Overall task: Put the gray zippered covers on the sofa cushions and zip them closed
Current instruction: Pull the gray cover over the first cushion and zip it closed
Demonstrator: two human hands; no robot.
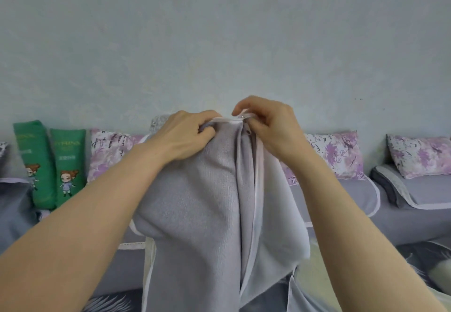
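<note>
The gray woven fabric cover with a zipper (207,201) is held up in the middle of the view, in front of the sofa, and it hangs down from the two hands in long soft folds. The left hand (180,135) grips a bunch of the fabric at the top edge, with its fingers curled into the cloth. The right hand (271,128) is just beside it at the same top edge, and its thumb and fingers pinch together around the small metal zipper pull (243,116). From this point a white edge strip (256,189) runs down along the cover, and there the fabric opens into a long slit. Whether a cushion is inside the cover, I cannot tell. Behind the cover stands the long gray sofa with white piping (402,216). Pillows with purple flower print (334,155) lean against its back, on the left and on the right. At the far left two tall green packs with a cartoon figure (36,160) stand upright side by side. A pale blue-green wall (219,30) fills the upper half.
</note>
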